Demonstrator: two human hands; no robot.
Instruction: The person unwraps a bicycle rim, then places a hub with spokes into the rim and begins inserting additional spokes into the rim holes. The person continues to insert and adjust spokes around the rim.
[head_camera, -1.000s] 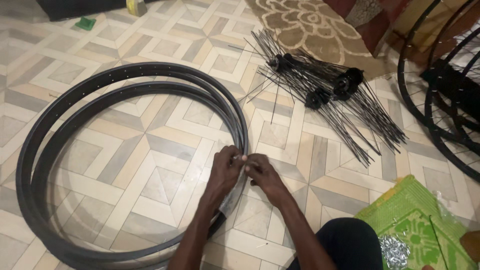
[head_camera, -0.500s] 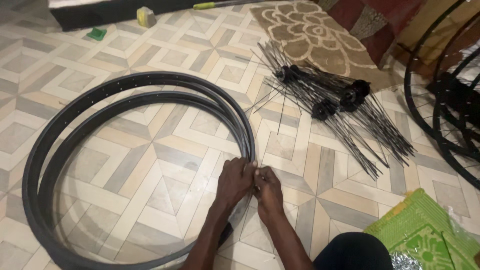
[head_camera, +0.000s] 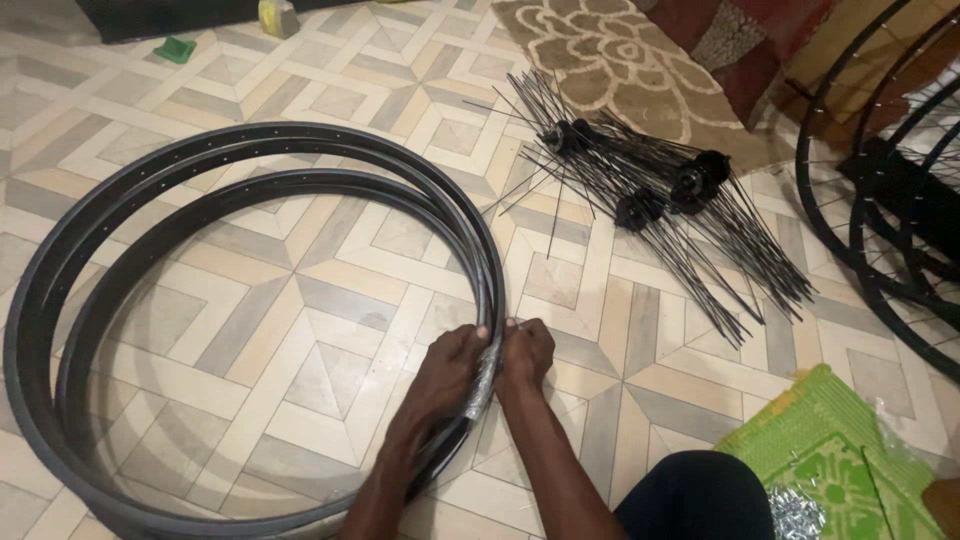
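1. Black metal bicycle rims (head_camera: 130, 215), two stacked hoops, lie flat on the patterned tile floor (head_camera: 330, 300), and we work at their near right edge, where a strip of clear plastic wrap (head_camera: 487, 375) binds them together.
2. Our left hand (head_camera: 448, 375) clenches around the rims at the wrapped spot; our right hand (head_camera: 527, 352) pinches the wrap's outer side, fingertips closed on it.
3. The wrap could tear unevenly or snap loose if we pull too hard, since it looks thin and crumpled.
4. The rims could slide apart on the smooth floor once the binding gives, as nothing else appears to hold them.
5. A bundle of thin black spokes with hubs (head_camera: 650, 195) lies near on the right; a sweeping elbow might scatter it.
6. Compared with half a second ago, our hands sit on the same spot of the rims and the grip looks unchanged; the view has shifted slightly, bringing more of the green plastic bag (head_camera: 830, 455) into sight at lower right.
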